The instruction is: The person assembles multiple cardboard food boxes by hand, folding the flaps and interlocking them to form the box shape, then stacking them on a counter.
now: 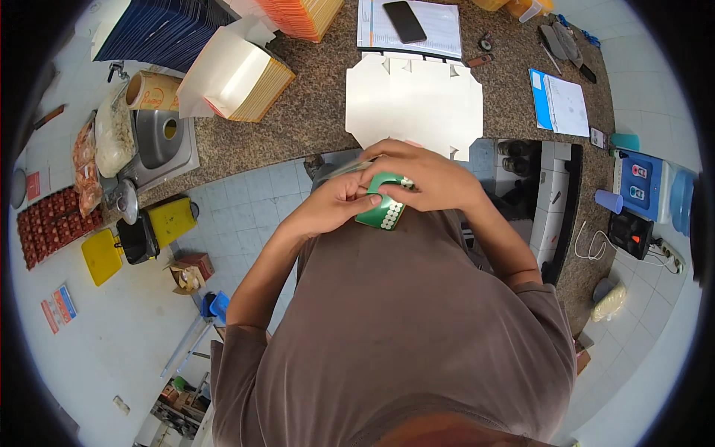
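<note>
Right below the flat box [414, 99] on the bench [313, 112], both hands pinch a green sheet [383, 211]; left hand [335, 205] sits lower-left, right hand [424, 175] on top.

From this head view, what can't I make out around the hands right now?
- Green sheet of white round stickers: mostly covered by the left hand and right hand.
- Whether a fingertip holds a sticker: too small to tell.
- Flat white cardboard blank: near edge hidden behind the right hand.

Bright even light, sharp, fisheye-bent dark edges
</note>
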Demonstrator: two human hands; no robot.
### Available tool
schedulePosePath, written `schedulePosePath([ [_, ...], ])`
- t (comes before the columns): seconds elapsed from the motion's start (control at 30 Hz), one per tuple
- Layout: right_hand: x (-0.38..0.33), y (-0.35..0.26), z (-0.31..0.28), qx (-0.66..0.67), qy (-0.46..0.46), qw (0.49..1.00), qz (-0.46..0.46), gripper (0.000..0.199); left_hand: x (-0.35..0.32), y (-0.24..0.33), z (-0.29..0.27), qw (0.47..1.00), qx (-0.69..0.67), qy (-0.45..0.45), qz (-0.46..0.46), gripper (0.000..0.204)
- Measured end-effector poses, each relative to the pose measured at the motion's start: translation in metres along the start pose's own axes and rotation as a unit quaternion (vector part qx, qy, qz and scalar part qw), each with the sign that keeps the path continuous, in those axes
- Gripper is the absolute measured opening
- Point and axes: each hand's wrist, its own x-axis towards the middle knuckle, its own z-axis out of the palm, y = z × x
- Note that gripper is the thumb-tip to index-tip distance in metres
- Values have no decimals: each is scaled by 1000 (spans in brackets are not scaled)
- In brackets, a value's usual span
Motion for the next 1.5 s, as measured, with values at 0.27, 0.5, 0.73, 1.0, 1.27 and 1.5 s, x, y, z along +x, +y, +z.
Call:
schedulePosePath([
  [0.27,4,-15,10,-80,202,976,18,24,-2,9,6,999,-42,-8,13,44],
  [0.5,-5,-12,6,-162,81,983,16,41,3,7,1,995,51,70,50,50],
  [0.73,-3,-16,-3,-198,228,950,74,75,10,21,8,977,12,150,150,85],
  [1.0,-40,41,-14,548,458,686,142,56,-1,48,-9,845,371,298,245,63],
  [1.27,-39,32,-2,84,260,959,80,38,11,41,-23,761,528,154,346,19],
  [1.5,-4,-1,6,-107,397,901,-137,11,0,61,-27,950,305,18,-68,22],
])
